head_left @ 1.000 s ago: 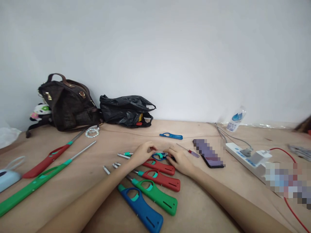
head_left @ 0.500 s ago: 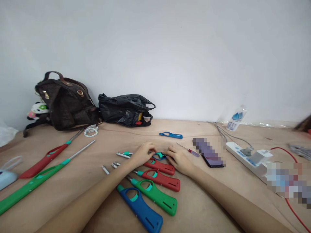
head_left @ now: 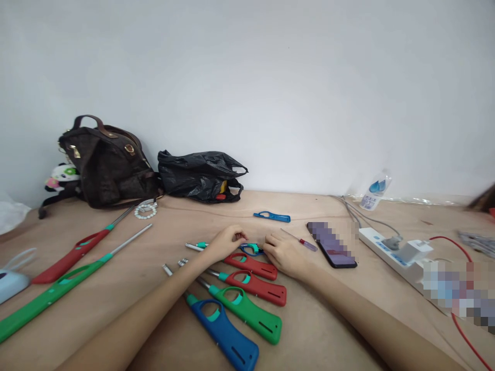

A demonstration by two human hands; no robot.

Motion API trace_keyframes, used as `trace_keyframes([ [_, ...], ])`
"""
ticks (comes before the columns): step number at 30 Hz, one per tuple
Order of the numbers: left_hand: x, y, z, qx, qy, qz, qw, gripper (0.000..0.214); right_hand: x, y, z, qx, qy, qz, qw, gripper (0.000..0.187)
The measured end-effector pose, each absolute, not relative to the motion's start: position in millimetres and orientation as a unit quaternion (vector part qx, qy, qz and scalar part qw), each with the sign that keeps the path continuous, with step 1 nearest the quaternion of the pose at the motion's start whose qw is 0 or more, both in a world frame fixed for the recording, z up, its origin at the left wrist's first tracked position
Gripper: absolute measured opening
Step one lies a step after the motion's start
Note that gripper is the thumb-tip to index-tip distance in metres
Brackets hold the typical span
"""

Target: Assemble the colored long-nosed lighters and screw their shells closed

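Observation:
Both my hands rest on a blue gas lighter (head_left: 253, 249) lying on the brown table. My left hand (head_left: 226, 242) has its fingers curled over the lighter's front end. My right hand (head_left: 284, 253) is curled on its handle end. Just in front of them lie two red lighters (head_left: 255, 266) (head_left: 261, 286), a green lighter (head_left: 251, 315) and a blue lighter (head_left: 228, 338), side by side with metal nozzles pointing left.
A long red lighter (head_left: 71, 253) and long green lighter (head_left: 46, 299) lie at left. A brown bag (head_left: 108, 165) and black plastic bag (head_left: 201, 176) stand by the wall. A blue lighter half (head_left: 271, 216), small screwdriver (head_left: 303, 241), phone (head_left: 332, 245), power strip (head_left: 390, 250) and bottle (head_left: 374, 190) lie right.
My hands stay on the blue lighter with only slight shifts of the fingers. The view has moved a little.

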State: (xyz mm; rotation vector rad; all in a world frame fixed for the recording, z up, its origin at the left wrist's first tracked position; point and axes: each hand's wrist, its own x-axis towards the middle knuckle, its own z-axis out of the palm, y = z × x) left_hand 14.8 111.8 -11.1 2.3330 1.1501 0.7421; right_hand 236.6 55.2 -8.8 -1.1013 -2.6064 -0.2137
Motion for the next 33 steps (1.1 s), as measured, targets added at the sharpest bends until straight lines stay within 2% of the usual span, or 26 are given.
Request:
trace_keyframes([
  [16, -0.3, 99.1, -6.7, 0.890, 0.394, 0.213, 0.082, 0.017, 230.0, 58.4, 2.5, -0.379, -0.917, -0.106, 0.068, 0.020],
  [19, 1.2, 97.7, -5.9, 0.900, 0.386, 0.198, 0.051, 0.019, 229.7, 63.0, 3.9, -0.388, -0.917, -0.060, 0.073, 0.021],
  [23, 1.7, 93.5, -4.1, 0.908, 0.377, 0.182, 0.017, 0.020, 231.7, 81.5, 3.4, -0.412, -0.900, 0.077, 0.118, 0.023],
  [25, 1.5, 92.4, -4.4, 0.910, 0.374, 0.177, 0.006, 0.020, 234.7, 97.6, 4.0, -0.428, -0.891, 0.098, 0.116, 0.022],
  [30, 0.9, 92.8, -6.7, 0.915, 0.368, 0.163, -0.011, 0.021, 249.0, 142.1, 5.8, -0.556, -0.822, 0.023, 0.124, 0.027],
  [33, 0.9, 93.2, -7.4, 0.916, 0.369, 0.159, -0.016, 0.020, 254.4, 157.6, 2.1, -0.611, -0.784, -0.022, 0.107, 0.024],
])
